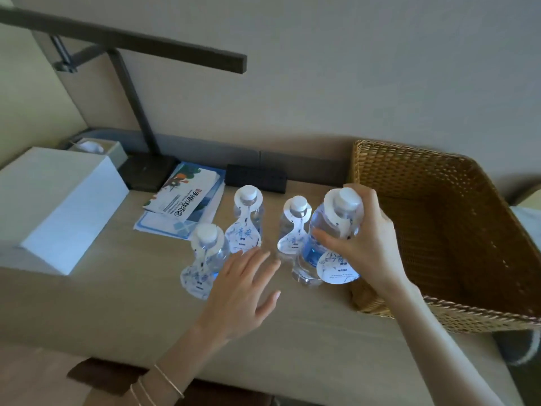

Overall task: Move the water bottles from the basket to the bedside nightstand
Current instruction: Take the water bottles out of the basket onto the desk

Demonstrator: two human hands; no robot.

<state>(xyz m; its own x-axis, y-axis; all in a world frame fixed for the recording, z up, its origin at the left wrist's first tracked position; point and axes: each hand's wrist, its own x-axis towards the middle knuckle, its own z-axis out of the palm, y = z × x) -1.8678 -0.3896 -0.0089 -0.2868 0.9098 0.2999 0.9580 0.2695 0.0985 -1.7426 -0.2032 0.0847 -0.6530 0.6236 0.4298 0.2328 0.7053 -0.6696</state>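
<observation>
One water bottle (328, 224) sits in the right hand (371, 244), whose fingers curl round it near the top. Its bottom is touching the nightstand (117, 303) or just above it; I cannot tell which. Just left of the grip stands a neighbour bottle (292, 227), so lower this one straight down and let go gently, or the paper tags may bump. The left hand (243, 288) hovers with fingers spread, holding nothing. Right of the grip, the basket (409, 177) hides part of its floor behind its near wall.

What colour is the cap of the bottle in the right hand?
White: the cap of the bottle in the right hand, head view.
</observation>
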